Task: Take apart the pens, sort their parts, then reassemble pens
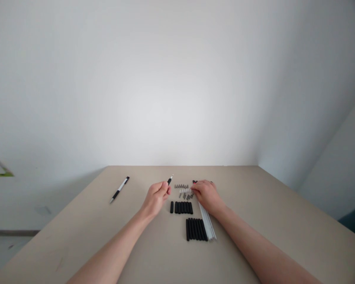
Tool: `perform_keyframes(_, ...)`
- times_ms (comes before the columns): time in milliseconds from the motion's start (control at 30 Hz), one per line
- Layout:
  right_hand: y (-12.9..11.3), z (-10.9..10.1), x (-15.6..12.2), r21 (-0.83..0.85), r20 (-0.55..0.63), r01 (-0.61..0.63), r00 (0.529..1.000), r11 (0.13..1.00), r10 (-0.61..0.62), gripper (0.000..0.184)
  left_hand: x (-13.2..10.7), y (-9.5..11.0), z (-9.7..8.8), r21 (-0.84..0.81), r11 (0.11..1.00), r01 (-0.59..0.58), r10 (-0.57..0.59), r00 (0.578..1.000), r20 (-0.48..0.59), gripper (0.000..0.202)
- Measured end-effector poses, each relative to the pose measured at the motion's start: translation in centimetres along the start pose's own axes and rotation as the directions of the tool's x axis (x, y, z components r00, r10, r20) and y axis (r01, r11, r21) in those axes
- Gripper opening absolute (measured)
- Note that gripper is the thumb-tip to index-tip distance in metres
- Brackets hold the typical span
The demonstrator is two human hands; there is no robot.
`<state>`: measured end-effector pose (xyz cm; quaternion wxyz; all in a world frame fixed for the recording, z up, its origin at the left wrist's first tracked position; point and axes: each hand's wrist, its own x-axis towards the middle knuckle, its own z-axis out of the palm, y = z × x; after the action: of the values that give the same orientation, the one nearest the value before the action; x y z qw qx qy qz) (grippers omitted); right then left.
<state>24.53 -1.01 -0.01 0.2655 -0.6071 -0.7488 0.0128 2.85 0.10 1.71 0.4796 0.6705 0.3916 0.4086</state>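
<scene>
- The left hand [155,199] is grasping a slim black pen part [169,181], its grip closing around the barrel; a thin pale tip is pointing up and away toward the wall [180,86].
- The right hand [207,195] is reaching over the surface [154,252], its fingertips meeting near the small translucent pieces [184,191]; whether its grip is pinching one, I cannot tell.
- Just beyond those pieces, a row of small grey cone tips [181,186] is standing; on the near side, small metallic pieces [186,196] are lying loosely.
- Nearer the person, a row of short black tubes [184,208] is lying side by side, with a single black tube [172,207] resting just left of it.
- Nearer again, a row of longer black tubes [197,229] is lying beside a bundle of thin white rods [207,225], whose far ends are disappearing beneath the right hand.
- Behind the right hand, some black-and-red items [195,182] are showing, mostly hidden.
- Well apart on the left, a white-and-black pen [120,190] is lying at a slant.
</scene>
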Motion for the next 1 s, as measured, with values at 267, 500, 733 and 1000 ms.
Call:
perform_keyframes(267, -1.4, -0.7, -0.2, 0.183, -0.237, 0.117, 0.969, 0.976, -0.072, 0.020, -0.6, 0.3, -0.1, 0.592, 0.775, -0.220, 0.149, 0.975, 0.167, 0.031)
perform_keyframes(500, -3.5, -0.8, -1.2, 0.426, -0.285, 0.221, 0.953, 0.877, -0.101, 0.014, -0.7, 0.6, 0.0, 0.661, 0.704, -0.261, 0.168, 0.965, 0.201, 0.027)
perform_keyframes(733, -3.2, -0.5, -1.2, 0.519, -0.291, 0.151, 0.957, 0.841, 0.008, 0.015, -0.9, 1.0, 0.0, 0.669, 0.695, -0.263, 0.175, 0.965, 0.197, 0.028)
perform_keyframes(1000, -3.8, -0.4, -1.4, 0.523, -0.228, 0.180, 0.971, 0.833, -0.067, 0.014, -1.0, 0.9, 0.2, 0.688, 0.652, -0.318, 0.217, 0.948, 0.233, 0.028)
